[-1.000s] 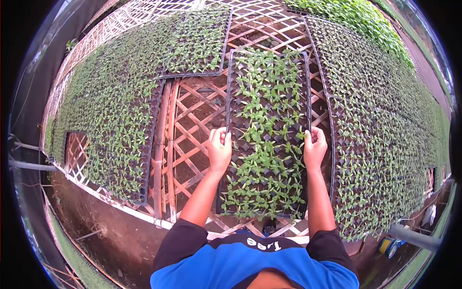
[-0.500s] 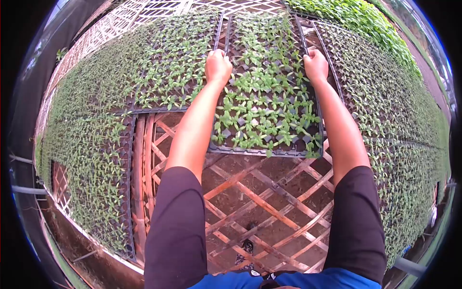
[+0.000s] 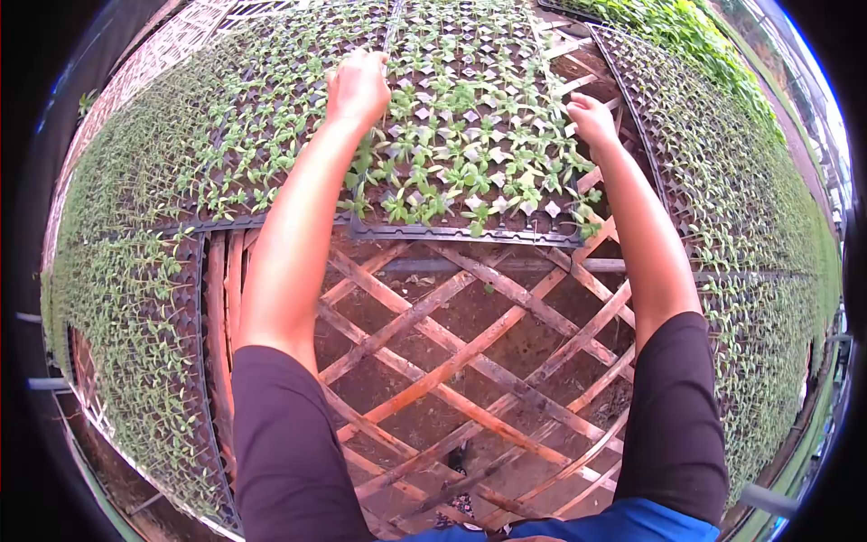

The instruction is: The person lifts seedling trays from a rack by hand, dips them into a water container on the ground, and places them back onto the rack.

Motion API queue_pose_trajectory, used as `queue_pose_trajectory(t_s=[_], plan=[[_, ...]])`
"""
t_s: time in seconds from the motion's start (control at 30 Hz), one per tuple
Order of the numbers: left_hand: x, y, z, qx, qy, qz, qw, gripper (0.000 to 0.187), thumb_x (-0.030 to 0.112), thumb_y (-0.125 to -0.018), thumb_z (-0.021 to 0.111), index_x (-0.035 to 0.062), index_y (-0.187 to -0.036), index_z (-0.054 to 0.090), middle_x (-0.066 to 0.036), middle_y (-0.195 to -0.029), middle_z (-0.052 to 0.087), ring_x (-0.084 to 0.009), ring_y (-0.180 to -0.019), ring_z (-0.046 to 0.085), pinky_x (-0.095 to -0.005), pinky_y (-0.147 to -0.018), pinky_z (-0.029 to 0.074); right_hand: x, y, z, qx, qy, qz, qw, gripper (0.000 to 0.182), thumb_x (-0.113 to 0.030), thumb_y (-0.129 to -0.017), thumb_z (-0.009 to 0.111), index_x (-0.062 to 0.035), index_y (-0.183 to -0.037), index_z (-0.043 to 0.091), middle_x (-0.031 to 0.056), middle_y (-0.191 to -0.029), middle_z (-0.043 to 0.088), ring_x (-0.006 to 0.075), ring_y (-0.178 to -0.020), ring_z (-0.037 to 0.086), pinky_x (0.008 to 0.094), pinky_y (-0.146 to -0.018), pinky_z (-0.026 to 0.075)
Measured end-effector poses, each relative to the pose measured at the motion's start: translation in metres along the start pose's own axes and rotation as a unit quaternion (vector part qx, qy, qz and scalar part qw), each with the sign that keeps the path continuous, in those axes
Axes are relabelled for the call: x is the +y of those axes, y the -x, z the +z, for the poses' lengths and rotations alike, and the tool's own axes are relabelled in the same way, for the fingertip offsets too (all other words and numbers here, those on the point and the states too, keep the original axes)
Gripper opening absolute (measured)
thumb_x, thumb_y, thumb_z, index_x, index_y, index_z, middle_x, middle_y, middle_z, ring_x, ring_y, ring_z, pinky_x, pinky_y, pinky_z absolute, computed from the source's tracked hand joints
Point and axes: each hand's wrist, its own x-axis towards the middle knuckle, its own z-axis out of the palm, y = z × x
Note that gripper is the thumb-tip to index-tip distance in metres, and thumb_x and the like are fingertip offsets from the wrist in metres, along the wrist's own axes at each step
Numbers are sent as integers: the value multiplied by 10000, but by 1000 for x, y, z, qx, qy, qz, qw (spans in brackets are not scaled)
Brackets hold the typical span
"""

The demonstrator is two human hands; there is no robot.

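Note:
A black seedling tray (image 3: 465, 237) full of small green plants lies on the wooden lattice, its left side against the neighbouring tray of seedlings (image 3: 298, 117). At its left rim, my left hand (image 3: 359, 90) is closed, with the fingers curled at the seam between the two trays. My right hand (image 3: 593, 124) is closed at the right rim, thumb and fingers pinched together. Leaves and the hands themselves hide part of both grips.
Crossed wooden slats (image 3: 470, 352) form the bench top, with soil below. More seedling trays stand at the left (image 3: 126, 316) and right (image 3: 759, 208). A gap with bare slats runs between the held tray and the right-hand trays. Brighter green plants (image 3: 650, 23) grow at the back right.
The held tray has moved away from me and to the left, closing the gap to its left neighbour. Both hands went with it, and more lattice shows in front.

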Motion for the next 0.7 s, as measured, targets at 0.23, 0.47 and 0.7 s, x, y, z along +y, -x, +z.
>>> queue_pose_trajectory(t_s=[0.23, 0.47, 0.7], plan=[[97, 148, -108, -59, 36, 369, 927, 272, 100, -667, 516, 47, -933, 528, -51, -863, 501, -187, -795, 491, -312, -728, 394, 15, 109, -52, -154, -23, 211, 965, 188, -179, -805, 509, -70, -950, 558, -6, -750, 563, 73, -637, 520, 198, -537, 406], [79, 153, -72, -119, -72, 386, 912, 300, 137, -646, 495, 13, -918, 511, -48, -825, 485, -174, -791, 476, -278, -692, 406, 14, 115, -26, -74, -187, 206, 958, 103, -66, -761, 533, -59, -853, 576, -5, -652, 538, 67, -463, 416, 200, -416, 341], [78, 140, -63, -108, -80, 373, 918, 258, 128, -660, 493, 40, -901, 522, -49, -810, 494, -179, -795, 484, -288, -700, 406, -7, 110, -21, -35, -76, 181, 980, 147, -65, -765, 464, -102, -811, 599, -33, -589, 484, 49, -432, 358, 219, -380, 251]])
